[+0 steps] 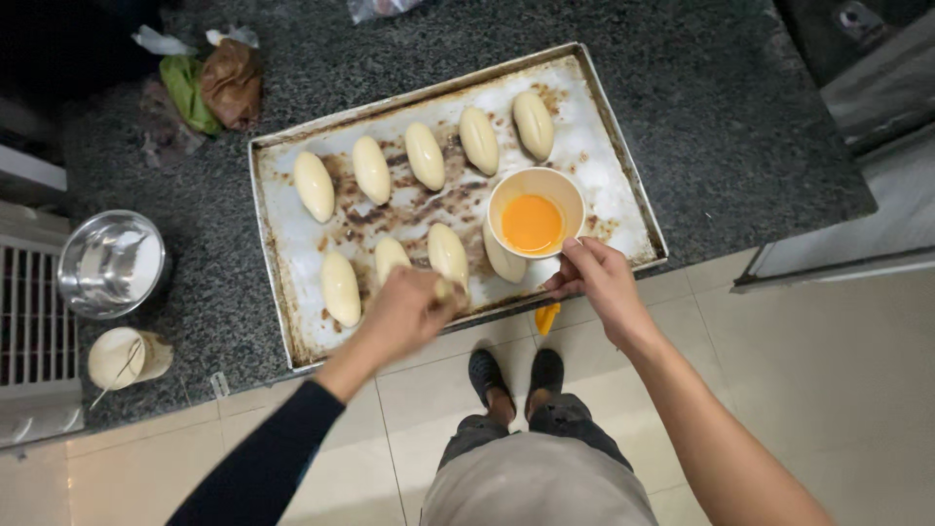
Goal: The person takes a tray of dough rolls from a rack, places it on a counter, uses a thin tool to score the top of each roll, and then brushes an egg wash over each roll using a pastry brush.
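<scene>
A worn metal baking tray (pixel 609 146) lies on a dark granite counter (pixel 701 107) and holds several pale, oval dough rolls (pixel 425 156) in two rows. A white cup of orange-yellow liquid (pixel 534 222) stands on the tray's near right part. My right hand (pixel 596 280) grips the cup's near rim. My left hand (pixel 407 314), on a dark-sleeved arm, is closed around a small, blurred tool. It hovers over the near row, right by one roll (pixel 448 255). What the tool is cannot be told.
A steel bowl (pixel 110 263) and a paper cup with a stick (pixel 125 356) sit at the counter's left. Crumpled green and brown wrappers (pixel 214 86) lie at the back left. An orange object (pixel 547 318) shows below the counter edge, above a tiled floor (pixel 838 370) and my feet (pixel 514 375).
</scene>
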